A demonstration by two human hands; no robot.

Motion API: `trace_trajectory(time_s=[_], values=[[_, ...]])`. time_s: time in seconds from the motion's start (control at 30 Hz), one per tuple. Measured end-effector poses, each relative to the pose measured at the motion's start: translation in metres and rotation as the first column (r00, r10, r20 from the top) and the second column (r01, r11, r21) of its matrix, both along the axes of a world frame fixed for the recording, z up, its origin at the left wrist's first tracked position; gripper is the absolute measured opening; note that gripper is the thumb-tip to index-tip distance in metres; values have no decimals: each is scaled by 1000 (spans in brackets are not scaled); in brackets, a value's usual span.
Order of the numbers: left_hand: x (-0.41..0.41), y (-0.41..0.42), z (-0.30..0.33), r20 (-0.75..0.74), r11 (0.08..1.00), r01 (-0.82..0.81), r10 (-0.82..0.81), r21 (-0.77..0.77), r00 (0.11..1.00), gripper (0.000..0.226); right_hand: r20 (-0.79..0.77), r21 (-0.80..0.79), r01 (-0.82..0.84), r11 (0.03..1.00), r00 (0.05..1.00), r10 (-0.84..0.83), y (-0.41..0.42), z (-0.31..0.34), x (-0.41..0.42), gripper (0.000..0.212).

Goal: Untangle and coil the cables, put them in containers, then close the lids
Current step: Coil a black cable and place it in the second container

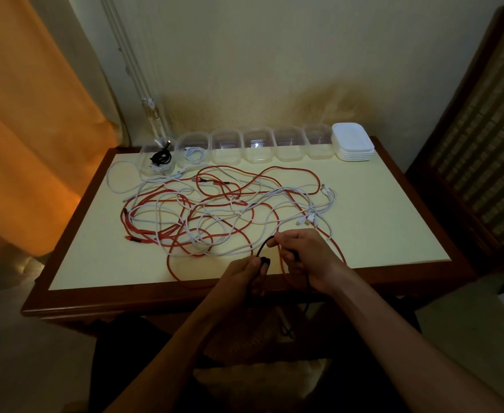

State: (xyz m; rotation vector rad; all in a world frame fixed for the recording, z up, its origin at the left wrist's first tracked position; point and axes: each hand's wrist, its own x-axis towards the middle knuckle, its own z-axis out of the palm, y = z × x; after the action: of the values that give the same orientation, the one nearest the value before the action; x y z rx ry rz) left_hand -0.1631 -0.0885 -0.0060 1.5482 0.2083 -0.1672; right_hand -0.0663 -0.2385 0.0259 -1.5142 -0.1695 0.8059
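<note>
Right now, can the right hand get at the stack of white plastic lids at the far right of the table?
Probably not yet: the right hand grips the black cable, as does the left hand. Nothing stands before the stack of white lids.

Red cables (239,204) and white cables (274,204) tangled together, spread over middle of table. One black cable (262,248) arching in thin loop near front edge. Six clear containers (256,144) in row along back edge, open; first two from left holding coiled cables. White lids (352,141) stacked at right end.
</note>
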Motion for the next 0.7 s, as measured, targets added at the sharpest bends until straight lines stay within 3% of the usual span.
trace_trajectory(time_s=[0.23,0.3,0.4,0.47,0.57,0.7], values=[[6,4,17,12,940,-118,129,-321,992,32,114,-54,116,992,987,-110,4,-24,-13,21],[10,6,23,-2,892,-171,188,-418,982,35,215,-78,48,996,976,-30,4,-32,-26,22],[17,10,28,-55,836,-240,245,-493,968,43,317,-213,-165,963,921,228,2,-36,-42,22],[20,13,27,-75,857,-282,277,-432,958,48,303,-303,-325,896,858,414,0,-27,-46,23],[21,13,20,-46,924,-315,312,-217,949,46,240,-296,-502,813,784,572,0,-3,-45,18],[13,16,4,-93,984,-171,165,-51,982,50,208,-119,-499,859,833,513,0,19,-36,19]])
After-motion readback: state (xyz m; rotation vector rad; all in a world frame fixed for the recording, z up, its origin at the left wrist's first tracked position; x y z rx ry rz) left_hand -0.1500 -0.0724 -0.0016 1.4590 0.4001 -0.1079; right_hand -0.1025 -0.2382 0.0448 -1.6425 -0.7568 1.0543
